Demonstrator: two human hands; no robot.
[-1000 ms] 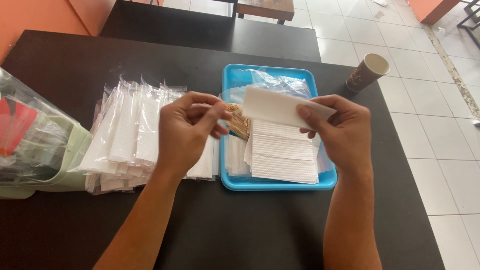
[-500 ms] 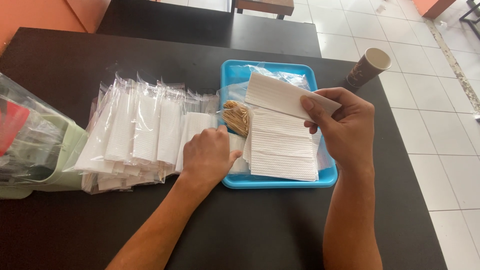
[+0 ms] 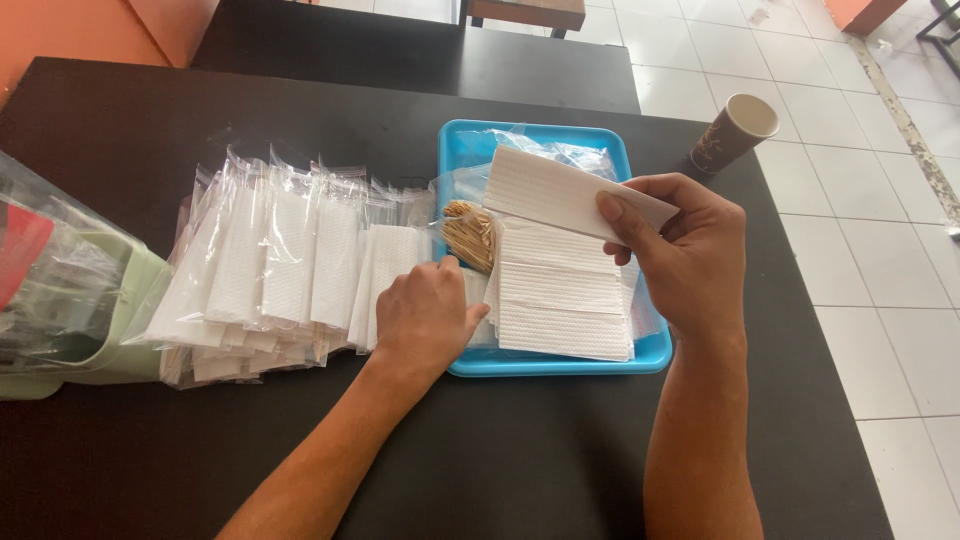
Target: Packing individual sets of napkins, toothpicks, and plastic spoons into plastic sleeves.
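Note:
My right hand [image 3: 685, 255] pinches a folded white paper napkin [image 3: 560, 193] by its right end and holds it above a blue plastic tray [image 3: 560, 366]. In the tray lie a stack of folded white napkins [image 3: 565, 300], a bundle of wooden toothpicks [image 3: 472, 232] and some clear plastic sleeves [image 3: 560, 152]. My left hand [image 3: 430, 315] rests knuckles up on the tray's left edge, over the clear sleeves there. Its fingertips are curled under and hidden, so I cannot tell if it grips one.
A row of napkins packed in clear sleeves [image 3: 285, 265] overlaps on the black table [image 3: 480, 450] left of the tray. A pale green bin with plastic bags [image 3: 70, 300] sits at the far left. A brown paper cup [image 3: 735, 132] stands by the table's right edge.
My left hand has dropped from beside the held napkin down to the tray's left edge. My right hand keeps the napkin in nearly the same place.

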